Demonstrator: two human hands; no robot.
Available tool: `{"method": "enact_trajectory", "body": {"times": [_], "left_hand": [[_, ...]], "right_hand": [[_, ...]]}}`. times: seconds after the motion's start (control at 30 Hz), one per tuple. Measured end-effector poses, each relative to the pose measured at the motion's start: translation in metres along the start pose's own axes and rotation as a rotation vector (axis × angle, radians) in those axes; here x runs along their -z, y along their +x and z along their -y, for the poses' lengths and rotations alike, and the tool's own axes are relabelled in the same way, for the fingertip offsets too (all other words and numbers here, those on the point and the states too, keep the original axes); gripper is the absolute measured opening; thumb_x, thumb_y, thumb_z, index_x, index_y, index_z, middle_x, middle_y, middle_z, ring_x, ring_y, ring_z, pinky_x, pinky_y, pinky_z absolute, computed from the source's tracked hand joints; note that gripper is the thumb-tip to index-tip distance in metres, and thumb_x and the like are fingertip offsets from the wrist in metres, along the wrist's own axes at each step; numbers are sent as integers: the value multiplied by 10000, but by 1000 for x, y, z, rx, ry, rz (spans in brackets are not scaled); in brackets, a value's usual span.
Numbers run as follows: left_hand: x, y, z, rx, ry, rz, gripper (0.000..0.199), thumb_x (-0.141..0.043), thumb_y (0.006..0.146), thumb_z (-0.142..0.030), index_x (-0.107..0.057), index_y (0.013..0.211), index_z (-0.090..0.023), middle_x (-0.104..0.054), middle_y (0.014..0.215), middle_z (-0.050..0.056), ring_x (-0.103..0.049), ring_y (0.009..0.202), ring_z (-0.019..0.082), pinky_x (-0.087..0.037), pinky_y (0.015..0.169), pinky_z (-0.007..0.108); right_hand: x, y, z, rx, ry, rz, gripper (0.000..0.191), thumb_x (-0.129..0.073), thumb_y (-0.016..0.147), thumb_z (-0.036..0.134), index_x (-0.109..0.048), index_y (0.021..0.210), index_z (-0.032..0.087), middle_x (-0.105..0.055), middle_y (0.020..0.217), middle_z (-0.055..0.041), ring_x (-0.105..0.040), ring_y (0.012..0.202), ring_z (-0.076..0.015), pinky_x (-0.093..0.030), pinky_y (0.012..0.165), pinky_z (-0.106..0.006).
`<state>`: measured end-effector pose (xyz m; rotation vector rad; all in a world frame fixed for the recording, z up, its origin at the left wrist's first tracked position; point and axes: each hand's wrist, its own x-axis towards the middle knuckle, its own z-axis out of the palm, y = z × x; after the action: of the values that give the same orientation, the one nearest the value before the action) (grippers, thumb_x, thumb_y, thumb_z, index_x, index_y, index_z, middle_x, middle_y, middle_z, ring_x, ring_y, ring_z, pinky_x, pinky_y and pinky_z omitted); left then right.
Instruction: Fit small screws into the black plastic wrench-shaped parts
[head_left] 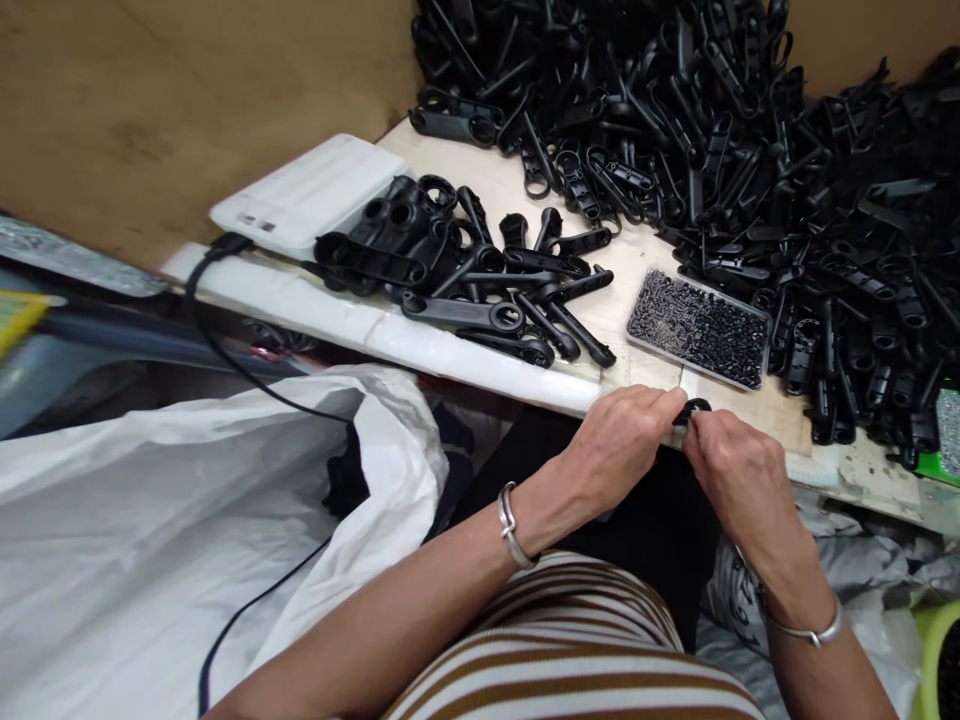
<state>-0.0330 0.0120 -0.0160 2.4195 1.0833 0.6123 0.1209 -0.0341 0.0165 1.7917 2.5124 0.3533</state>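
Note:
At the table's front edge, my left hand (624, 440) is closed on a small black plastic part (691, 410), gripping its left side. My right hand (739, 468) pinches at the same part from the right, and its fingertips hide most of that end. Just beyond my hands lies a clear tray (697, 325) filled with tiny black pieces. Several black plastic arms with ring ends (465, 312) are loosely heaped to the left of the tray.
A large pile of black parts (675, 120) covers the back and right. A white box (311, 195) with a black cable (225, 350) stands at the left. White sacking (187, 530) hangs below the table edge (480, 370). A green bucket (934, 650) is at lower right.

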Motion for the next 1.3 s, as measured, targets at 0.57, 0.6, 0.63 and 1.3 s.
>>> {"method": "enact_trajectory", "body": {"times": [0.57,0.6,0.63,1.3], "left_hand": [[0,2,0,-23,12,-26,172,-586,816,-29,-555,933,-150,-676,827,41,-652,815,199,-506,699,286],[-1,2,0,-26,11,-32,168,-583,817,-30,-555,930,-151,-675,824,41,-652,813,199,-505,697,286],[-1,2,1,-30,9,-37,167,-582,817,-30,-555,927,-153,-675,823,41,-651,812,199,-503,695,284],[-6,3,3,-1,-15,-51,201,-657,831,-144,-562,1008,-150,-686,891,60,-662,849,209,-527,722,301]], "right_hand": [[3,12,-11,-194,363,124,280,-411,930,186,-463,655,200,-556,582,-7,-497,508,-142,-294,575,-283],[2,12,-10,-184,328,120,278,-408,930,182,-467,659,199,-563,584,-13,-508,509,-148,-294,572,-286],[2,12,-10,-173,295,124,275,-409,932,179,-474,666,198,-571,586,-18,-523,513,-154,-296,570,-288],[0,11,-26,-288,672,225,224,-507,903,206,-668,754,159,-624,558,-2,-595,508,-138,-429,552,-239]]}}
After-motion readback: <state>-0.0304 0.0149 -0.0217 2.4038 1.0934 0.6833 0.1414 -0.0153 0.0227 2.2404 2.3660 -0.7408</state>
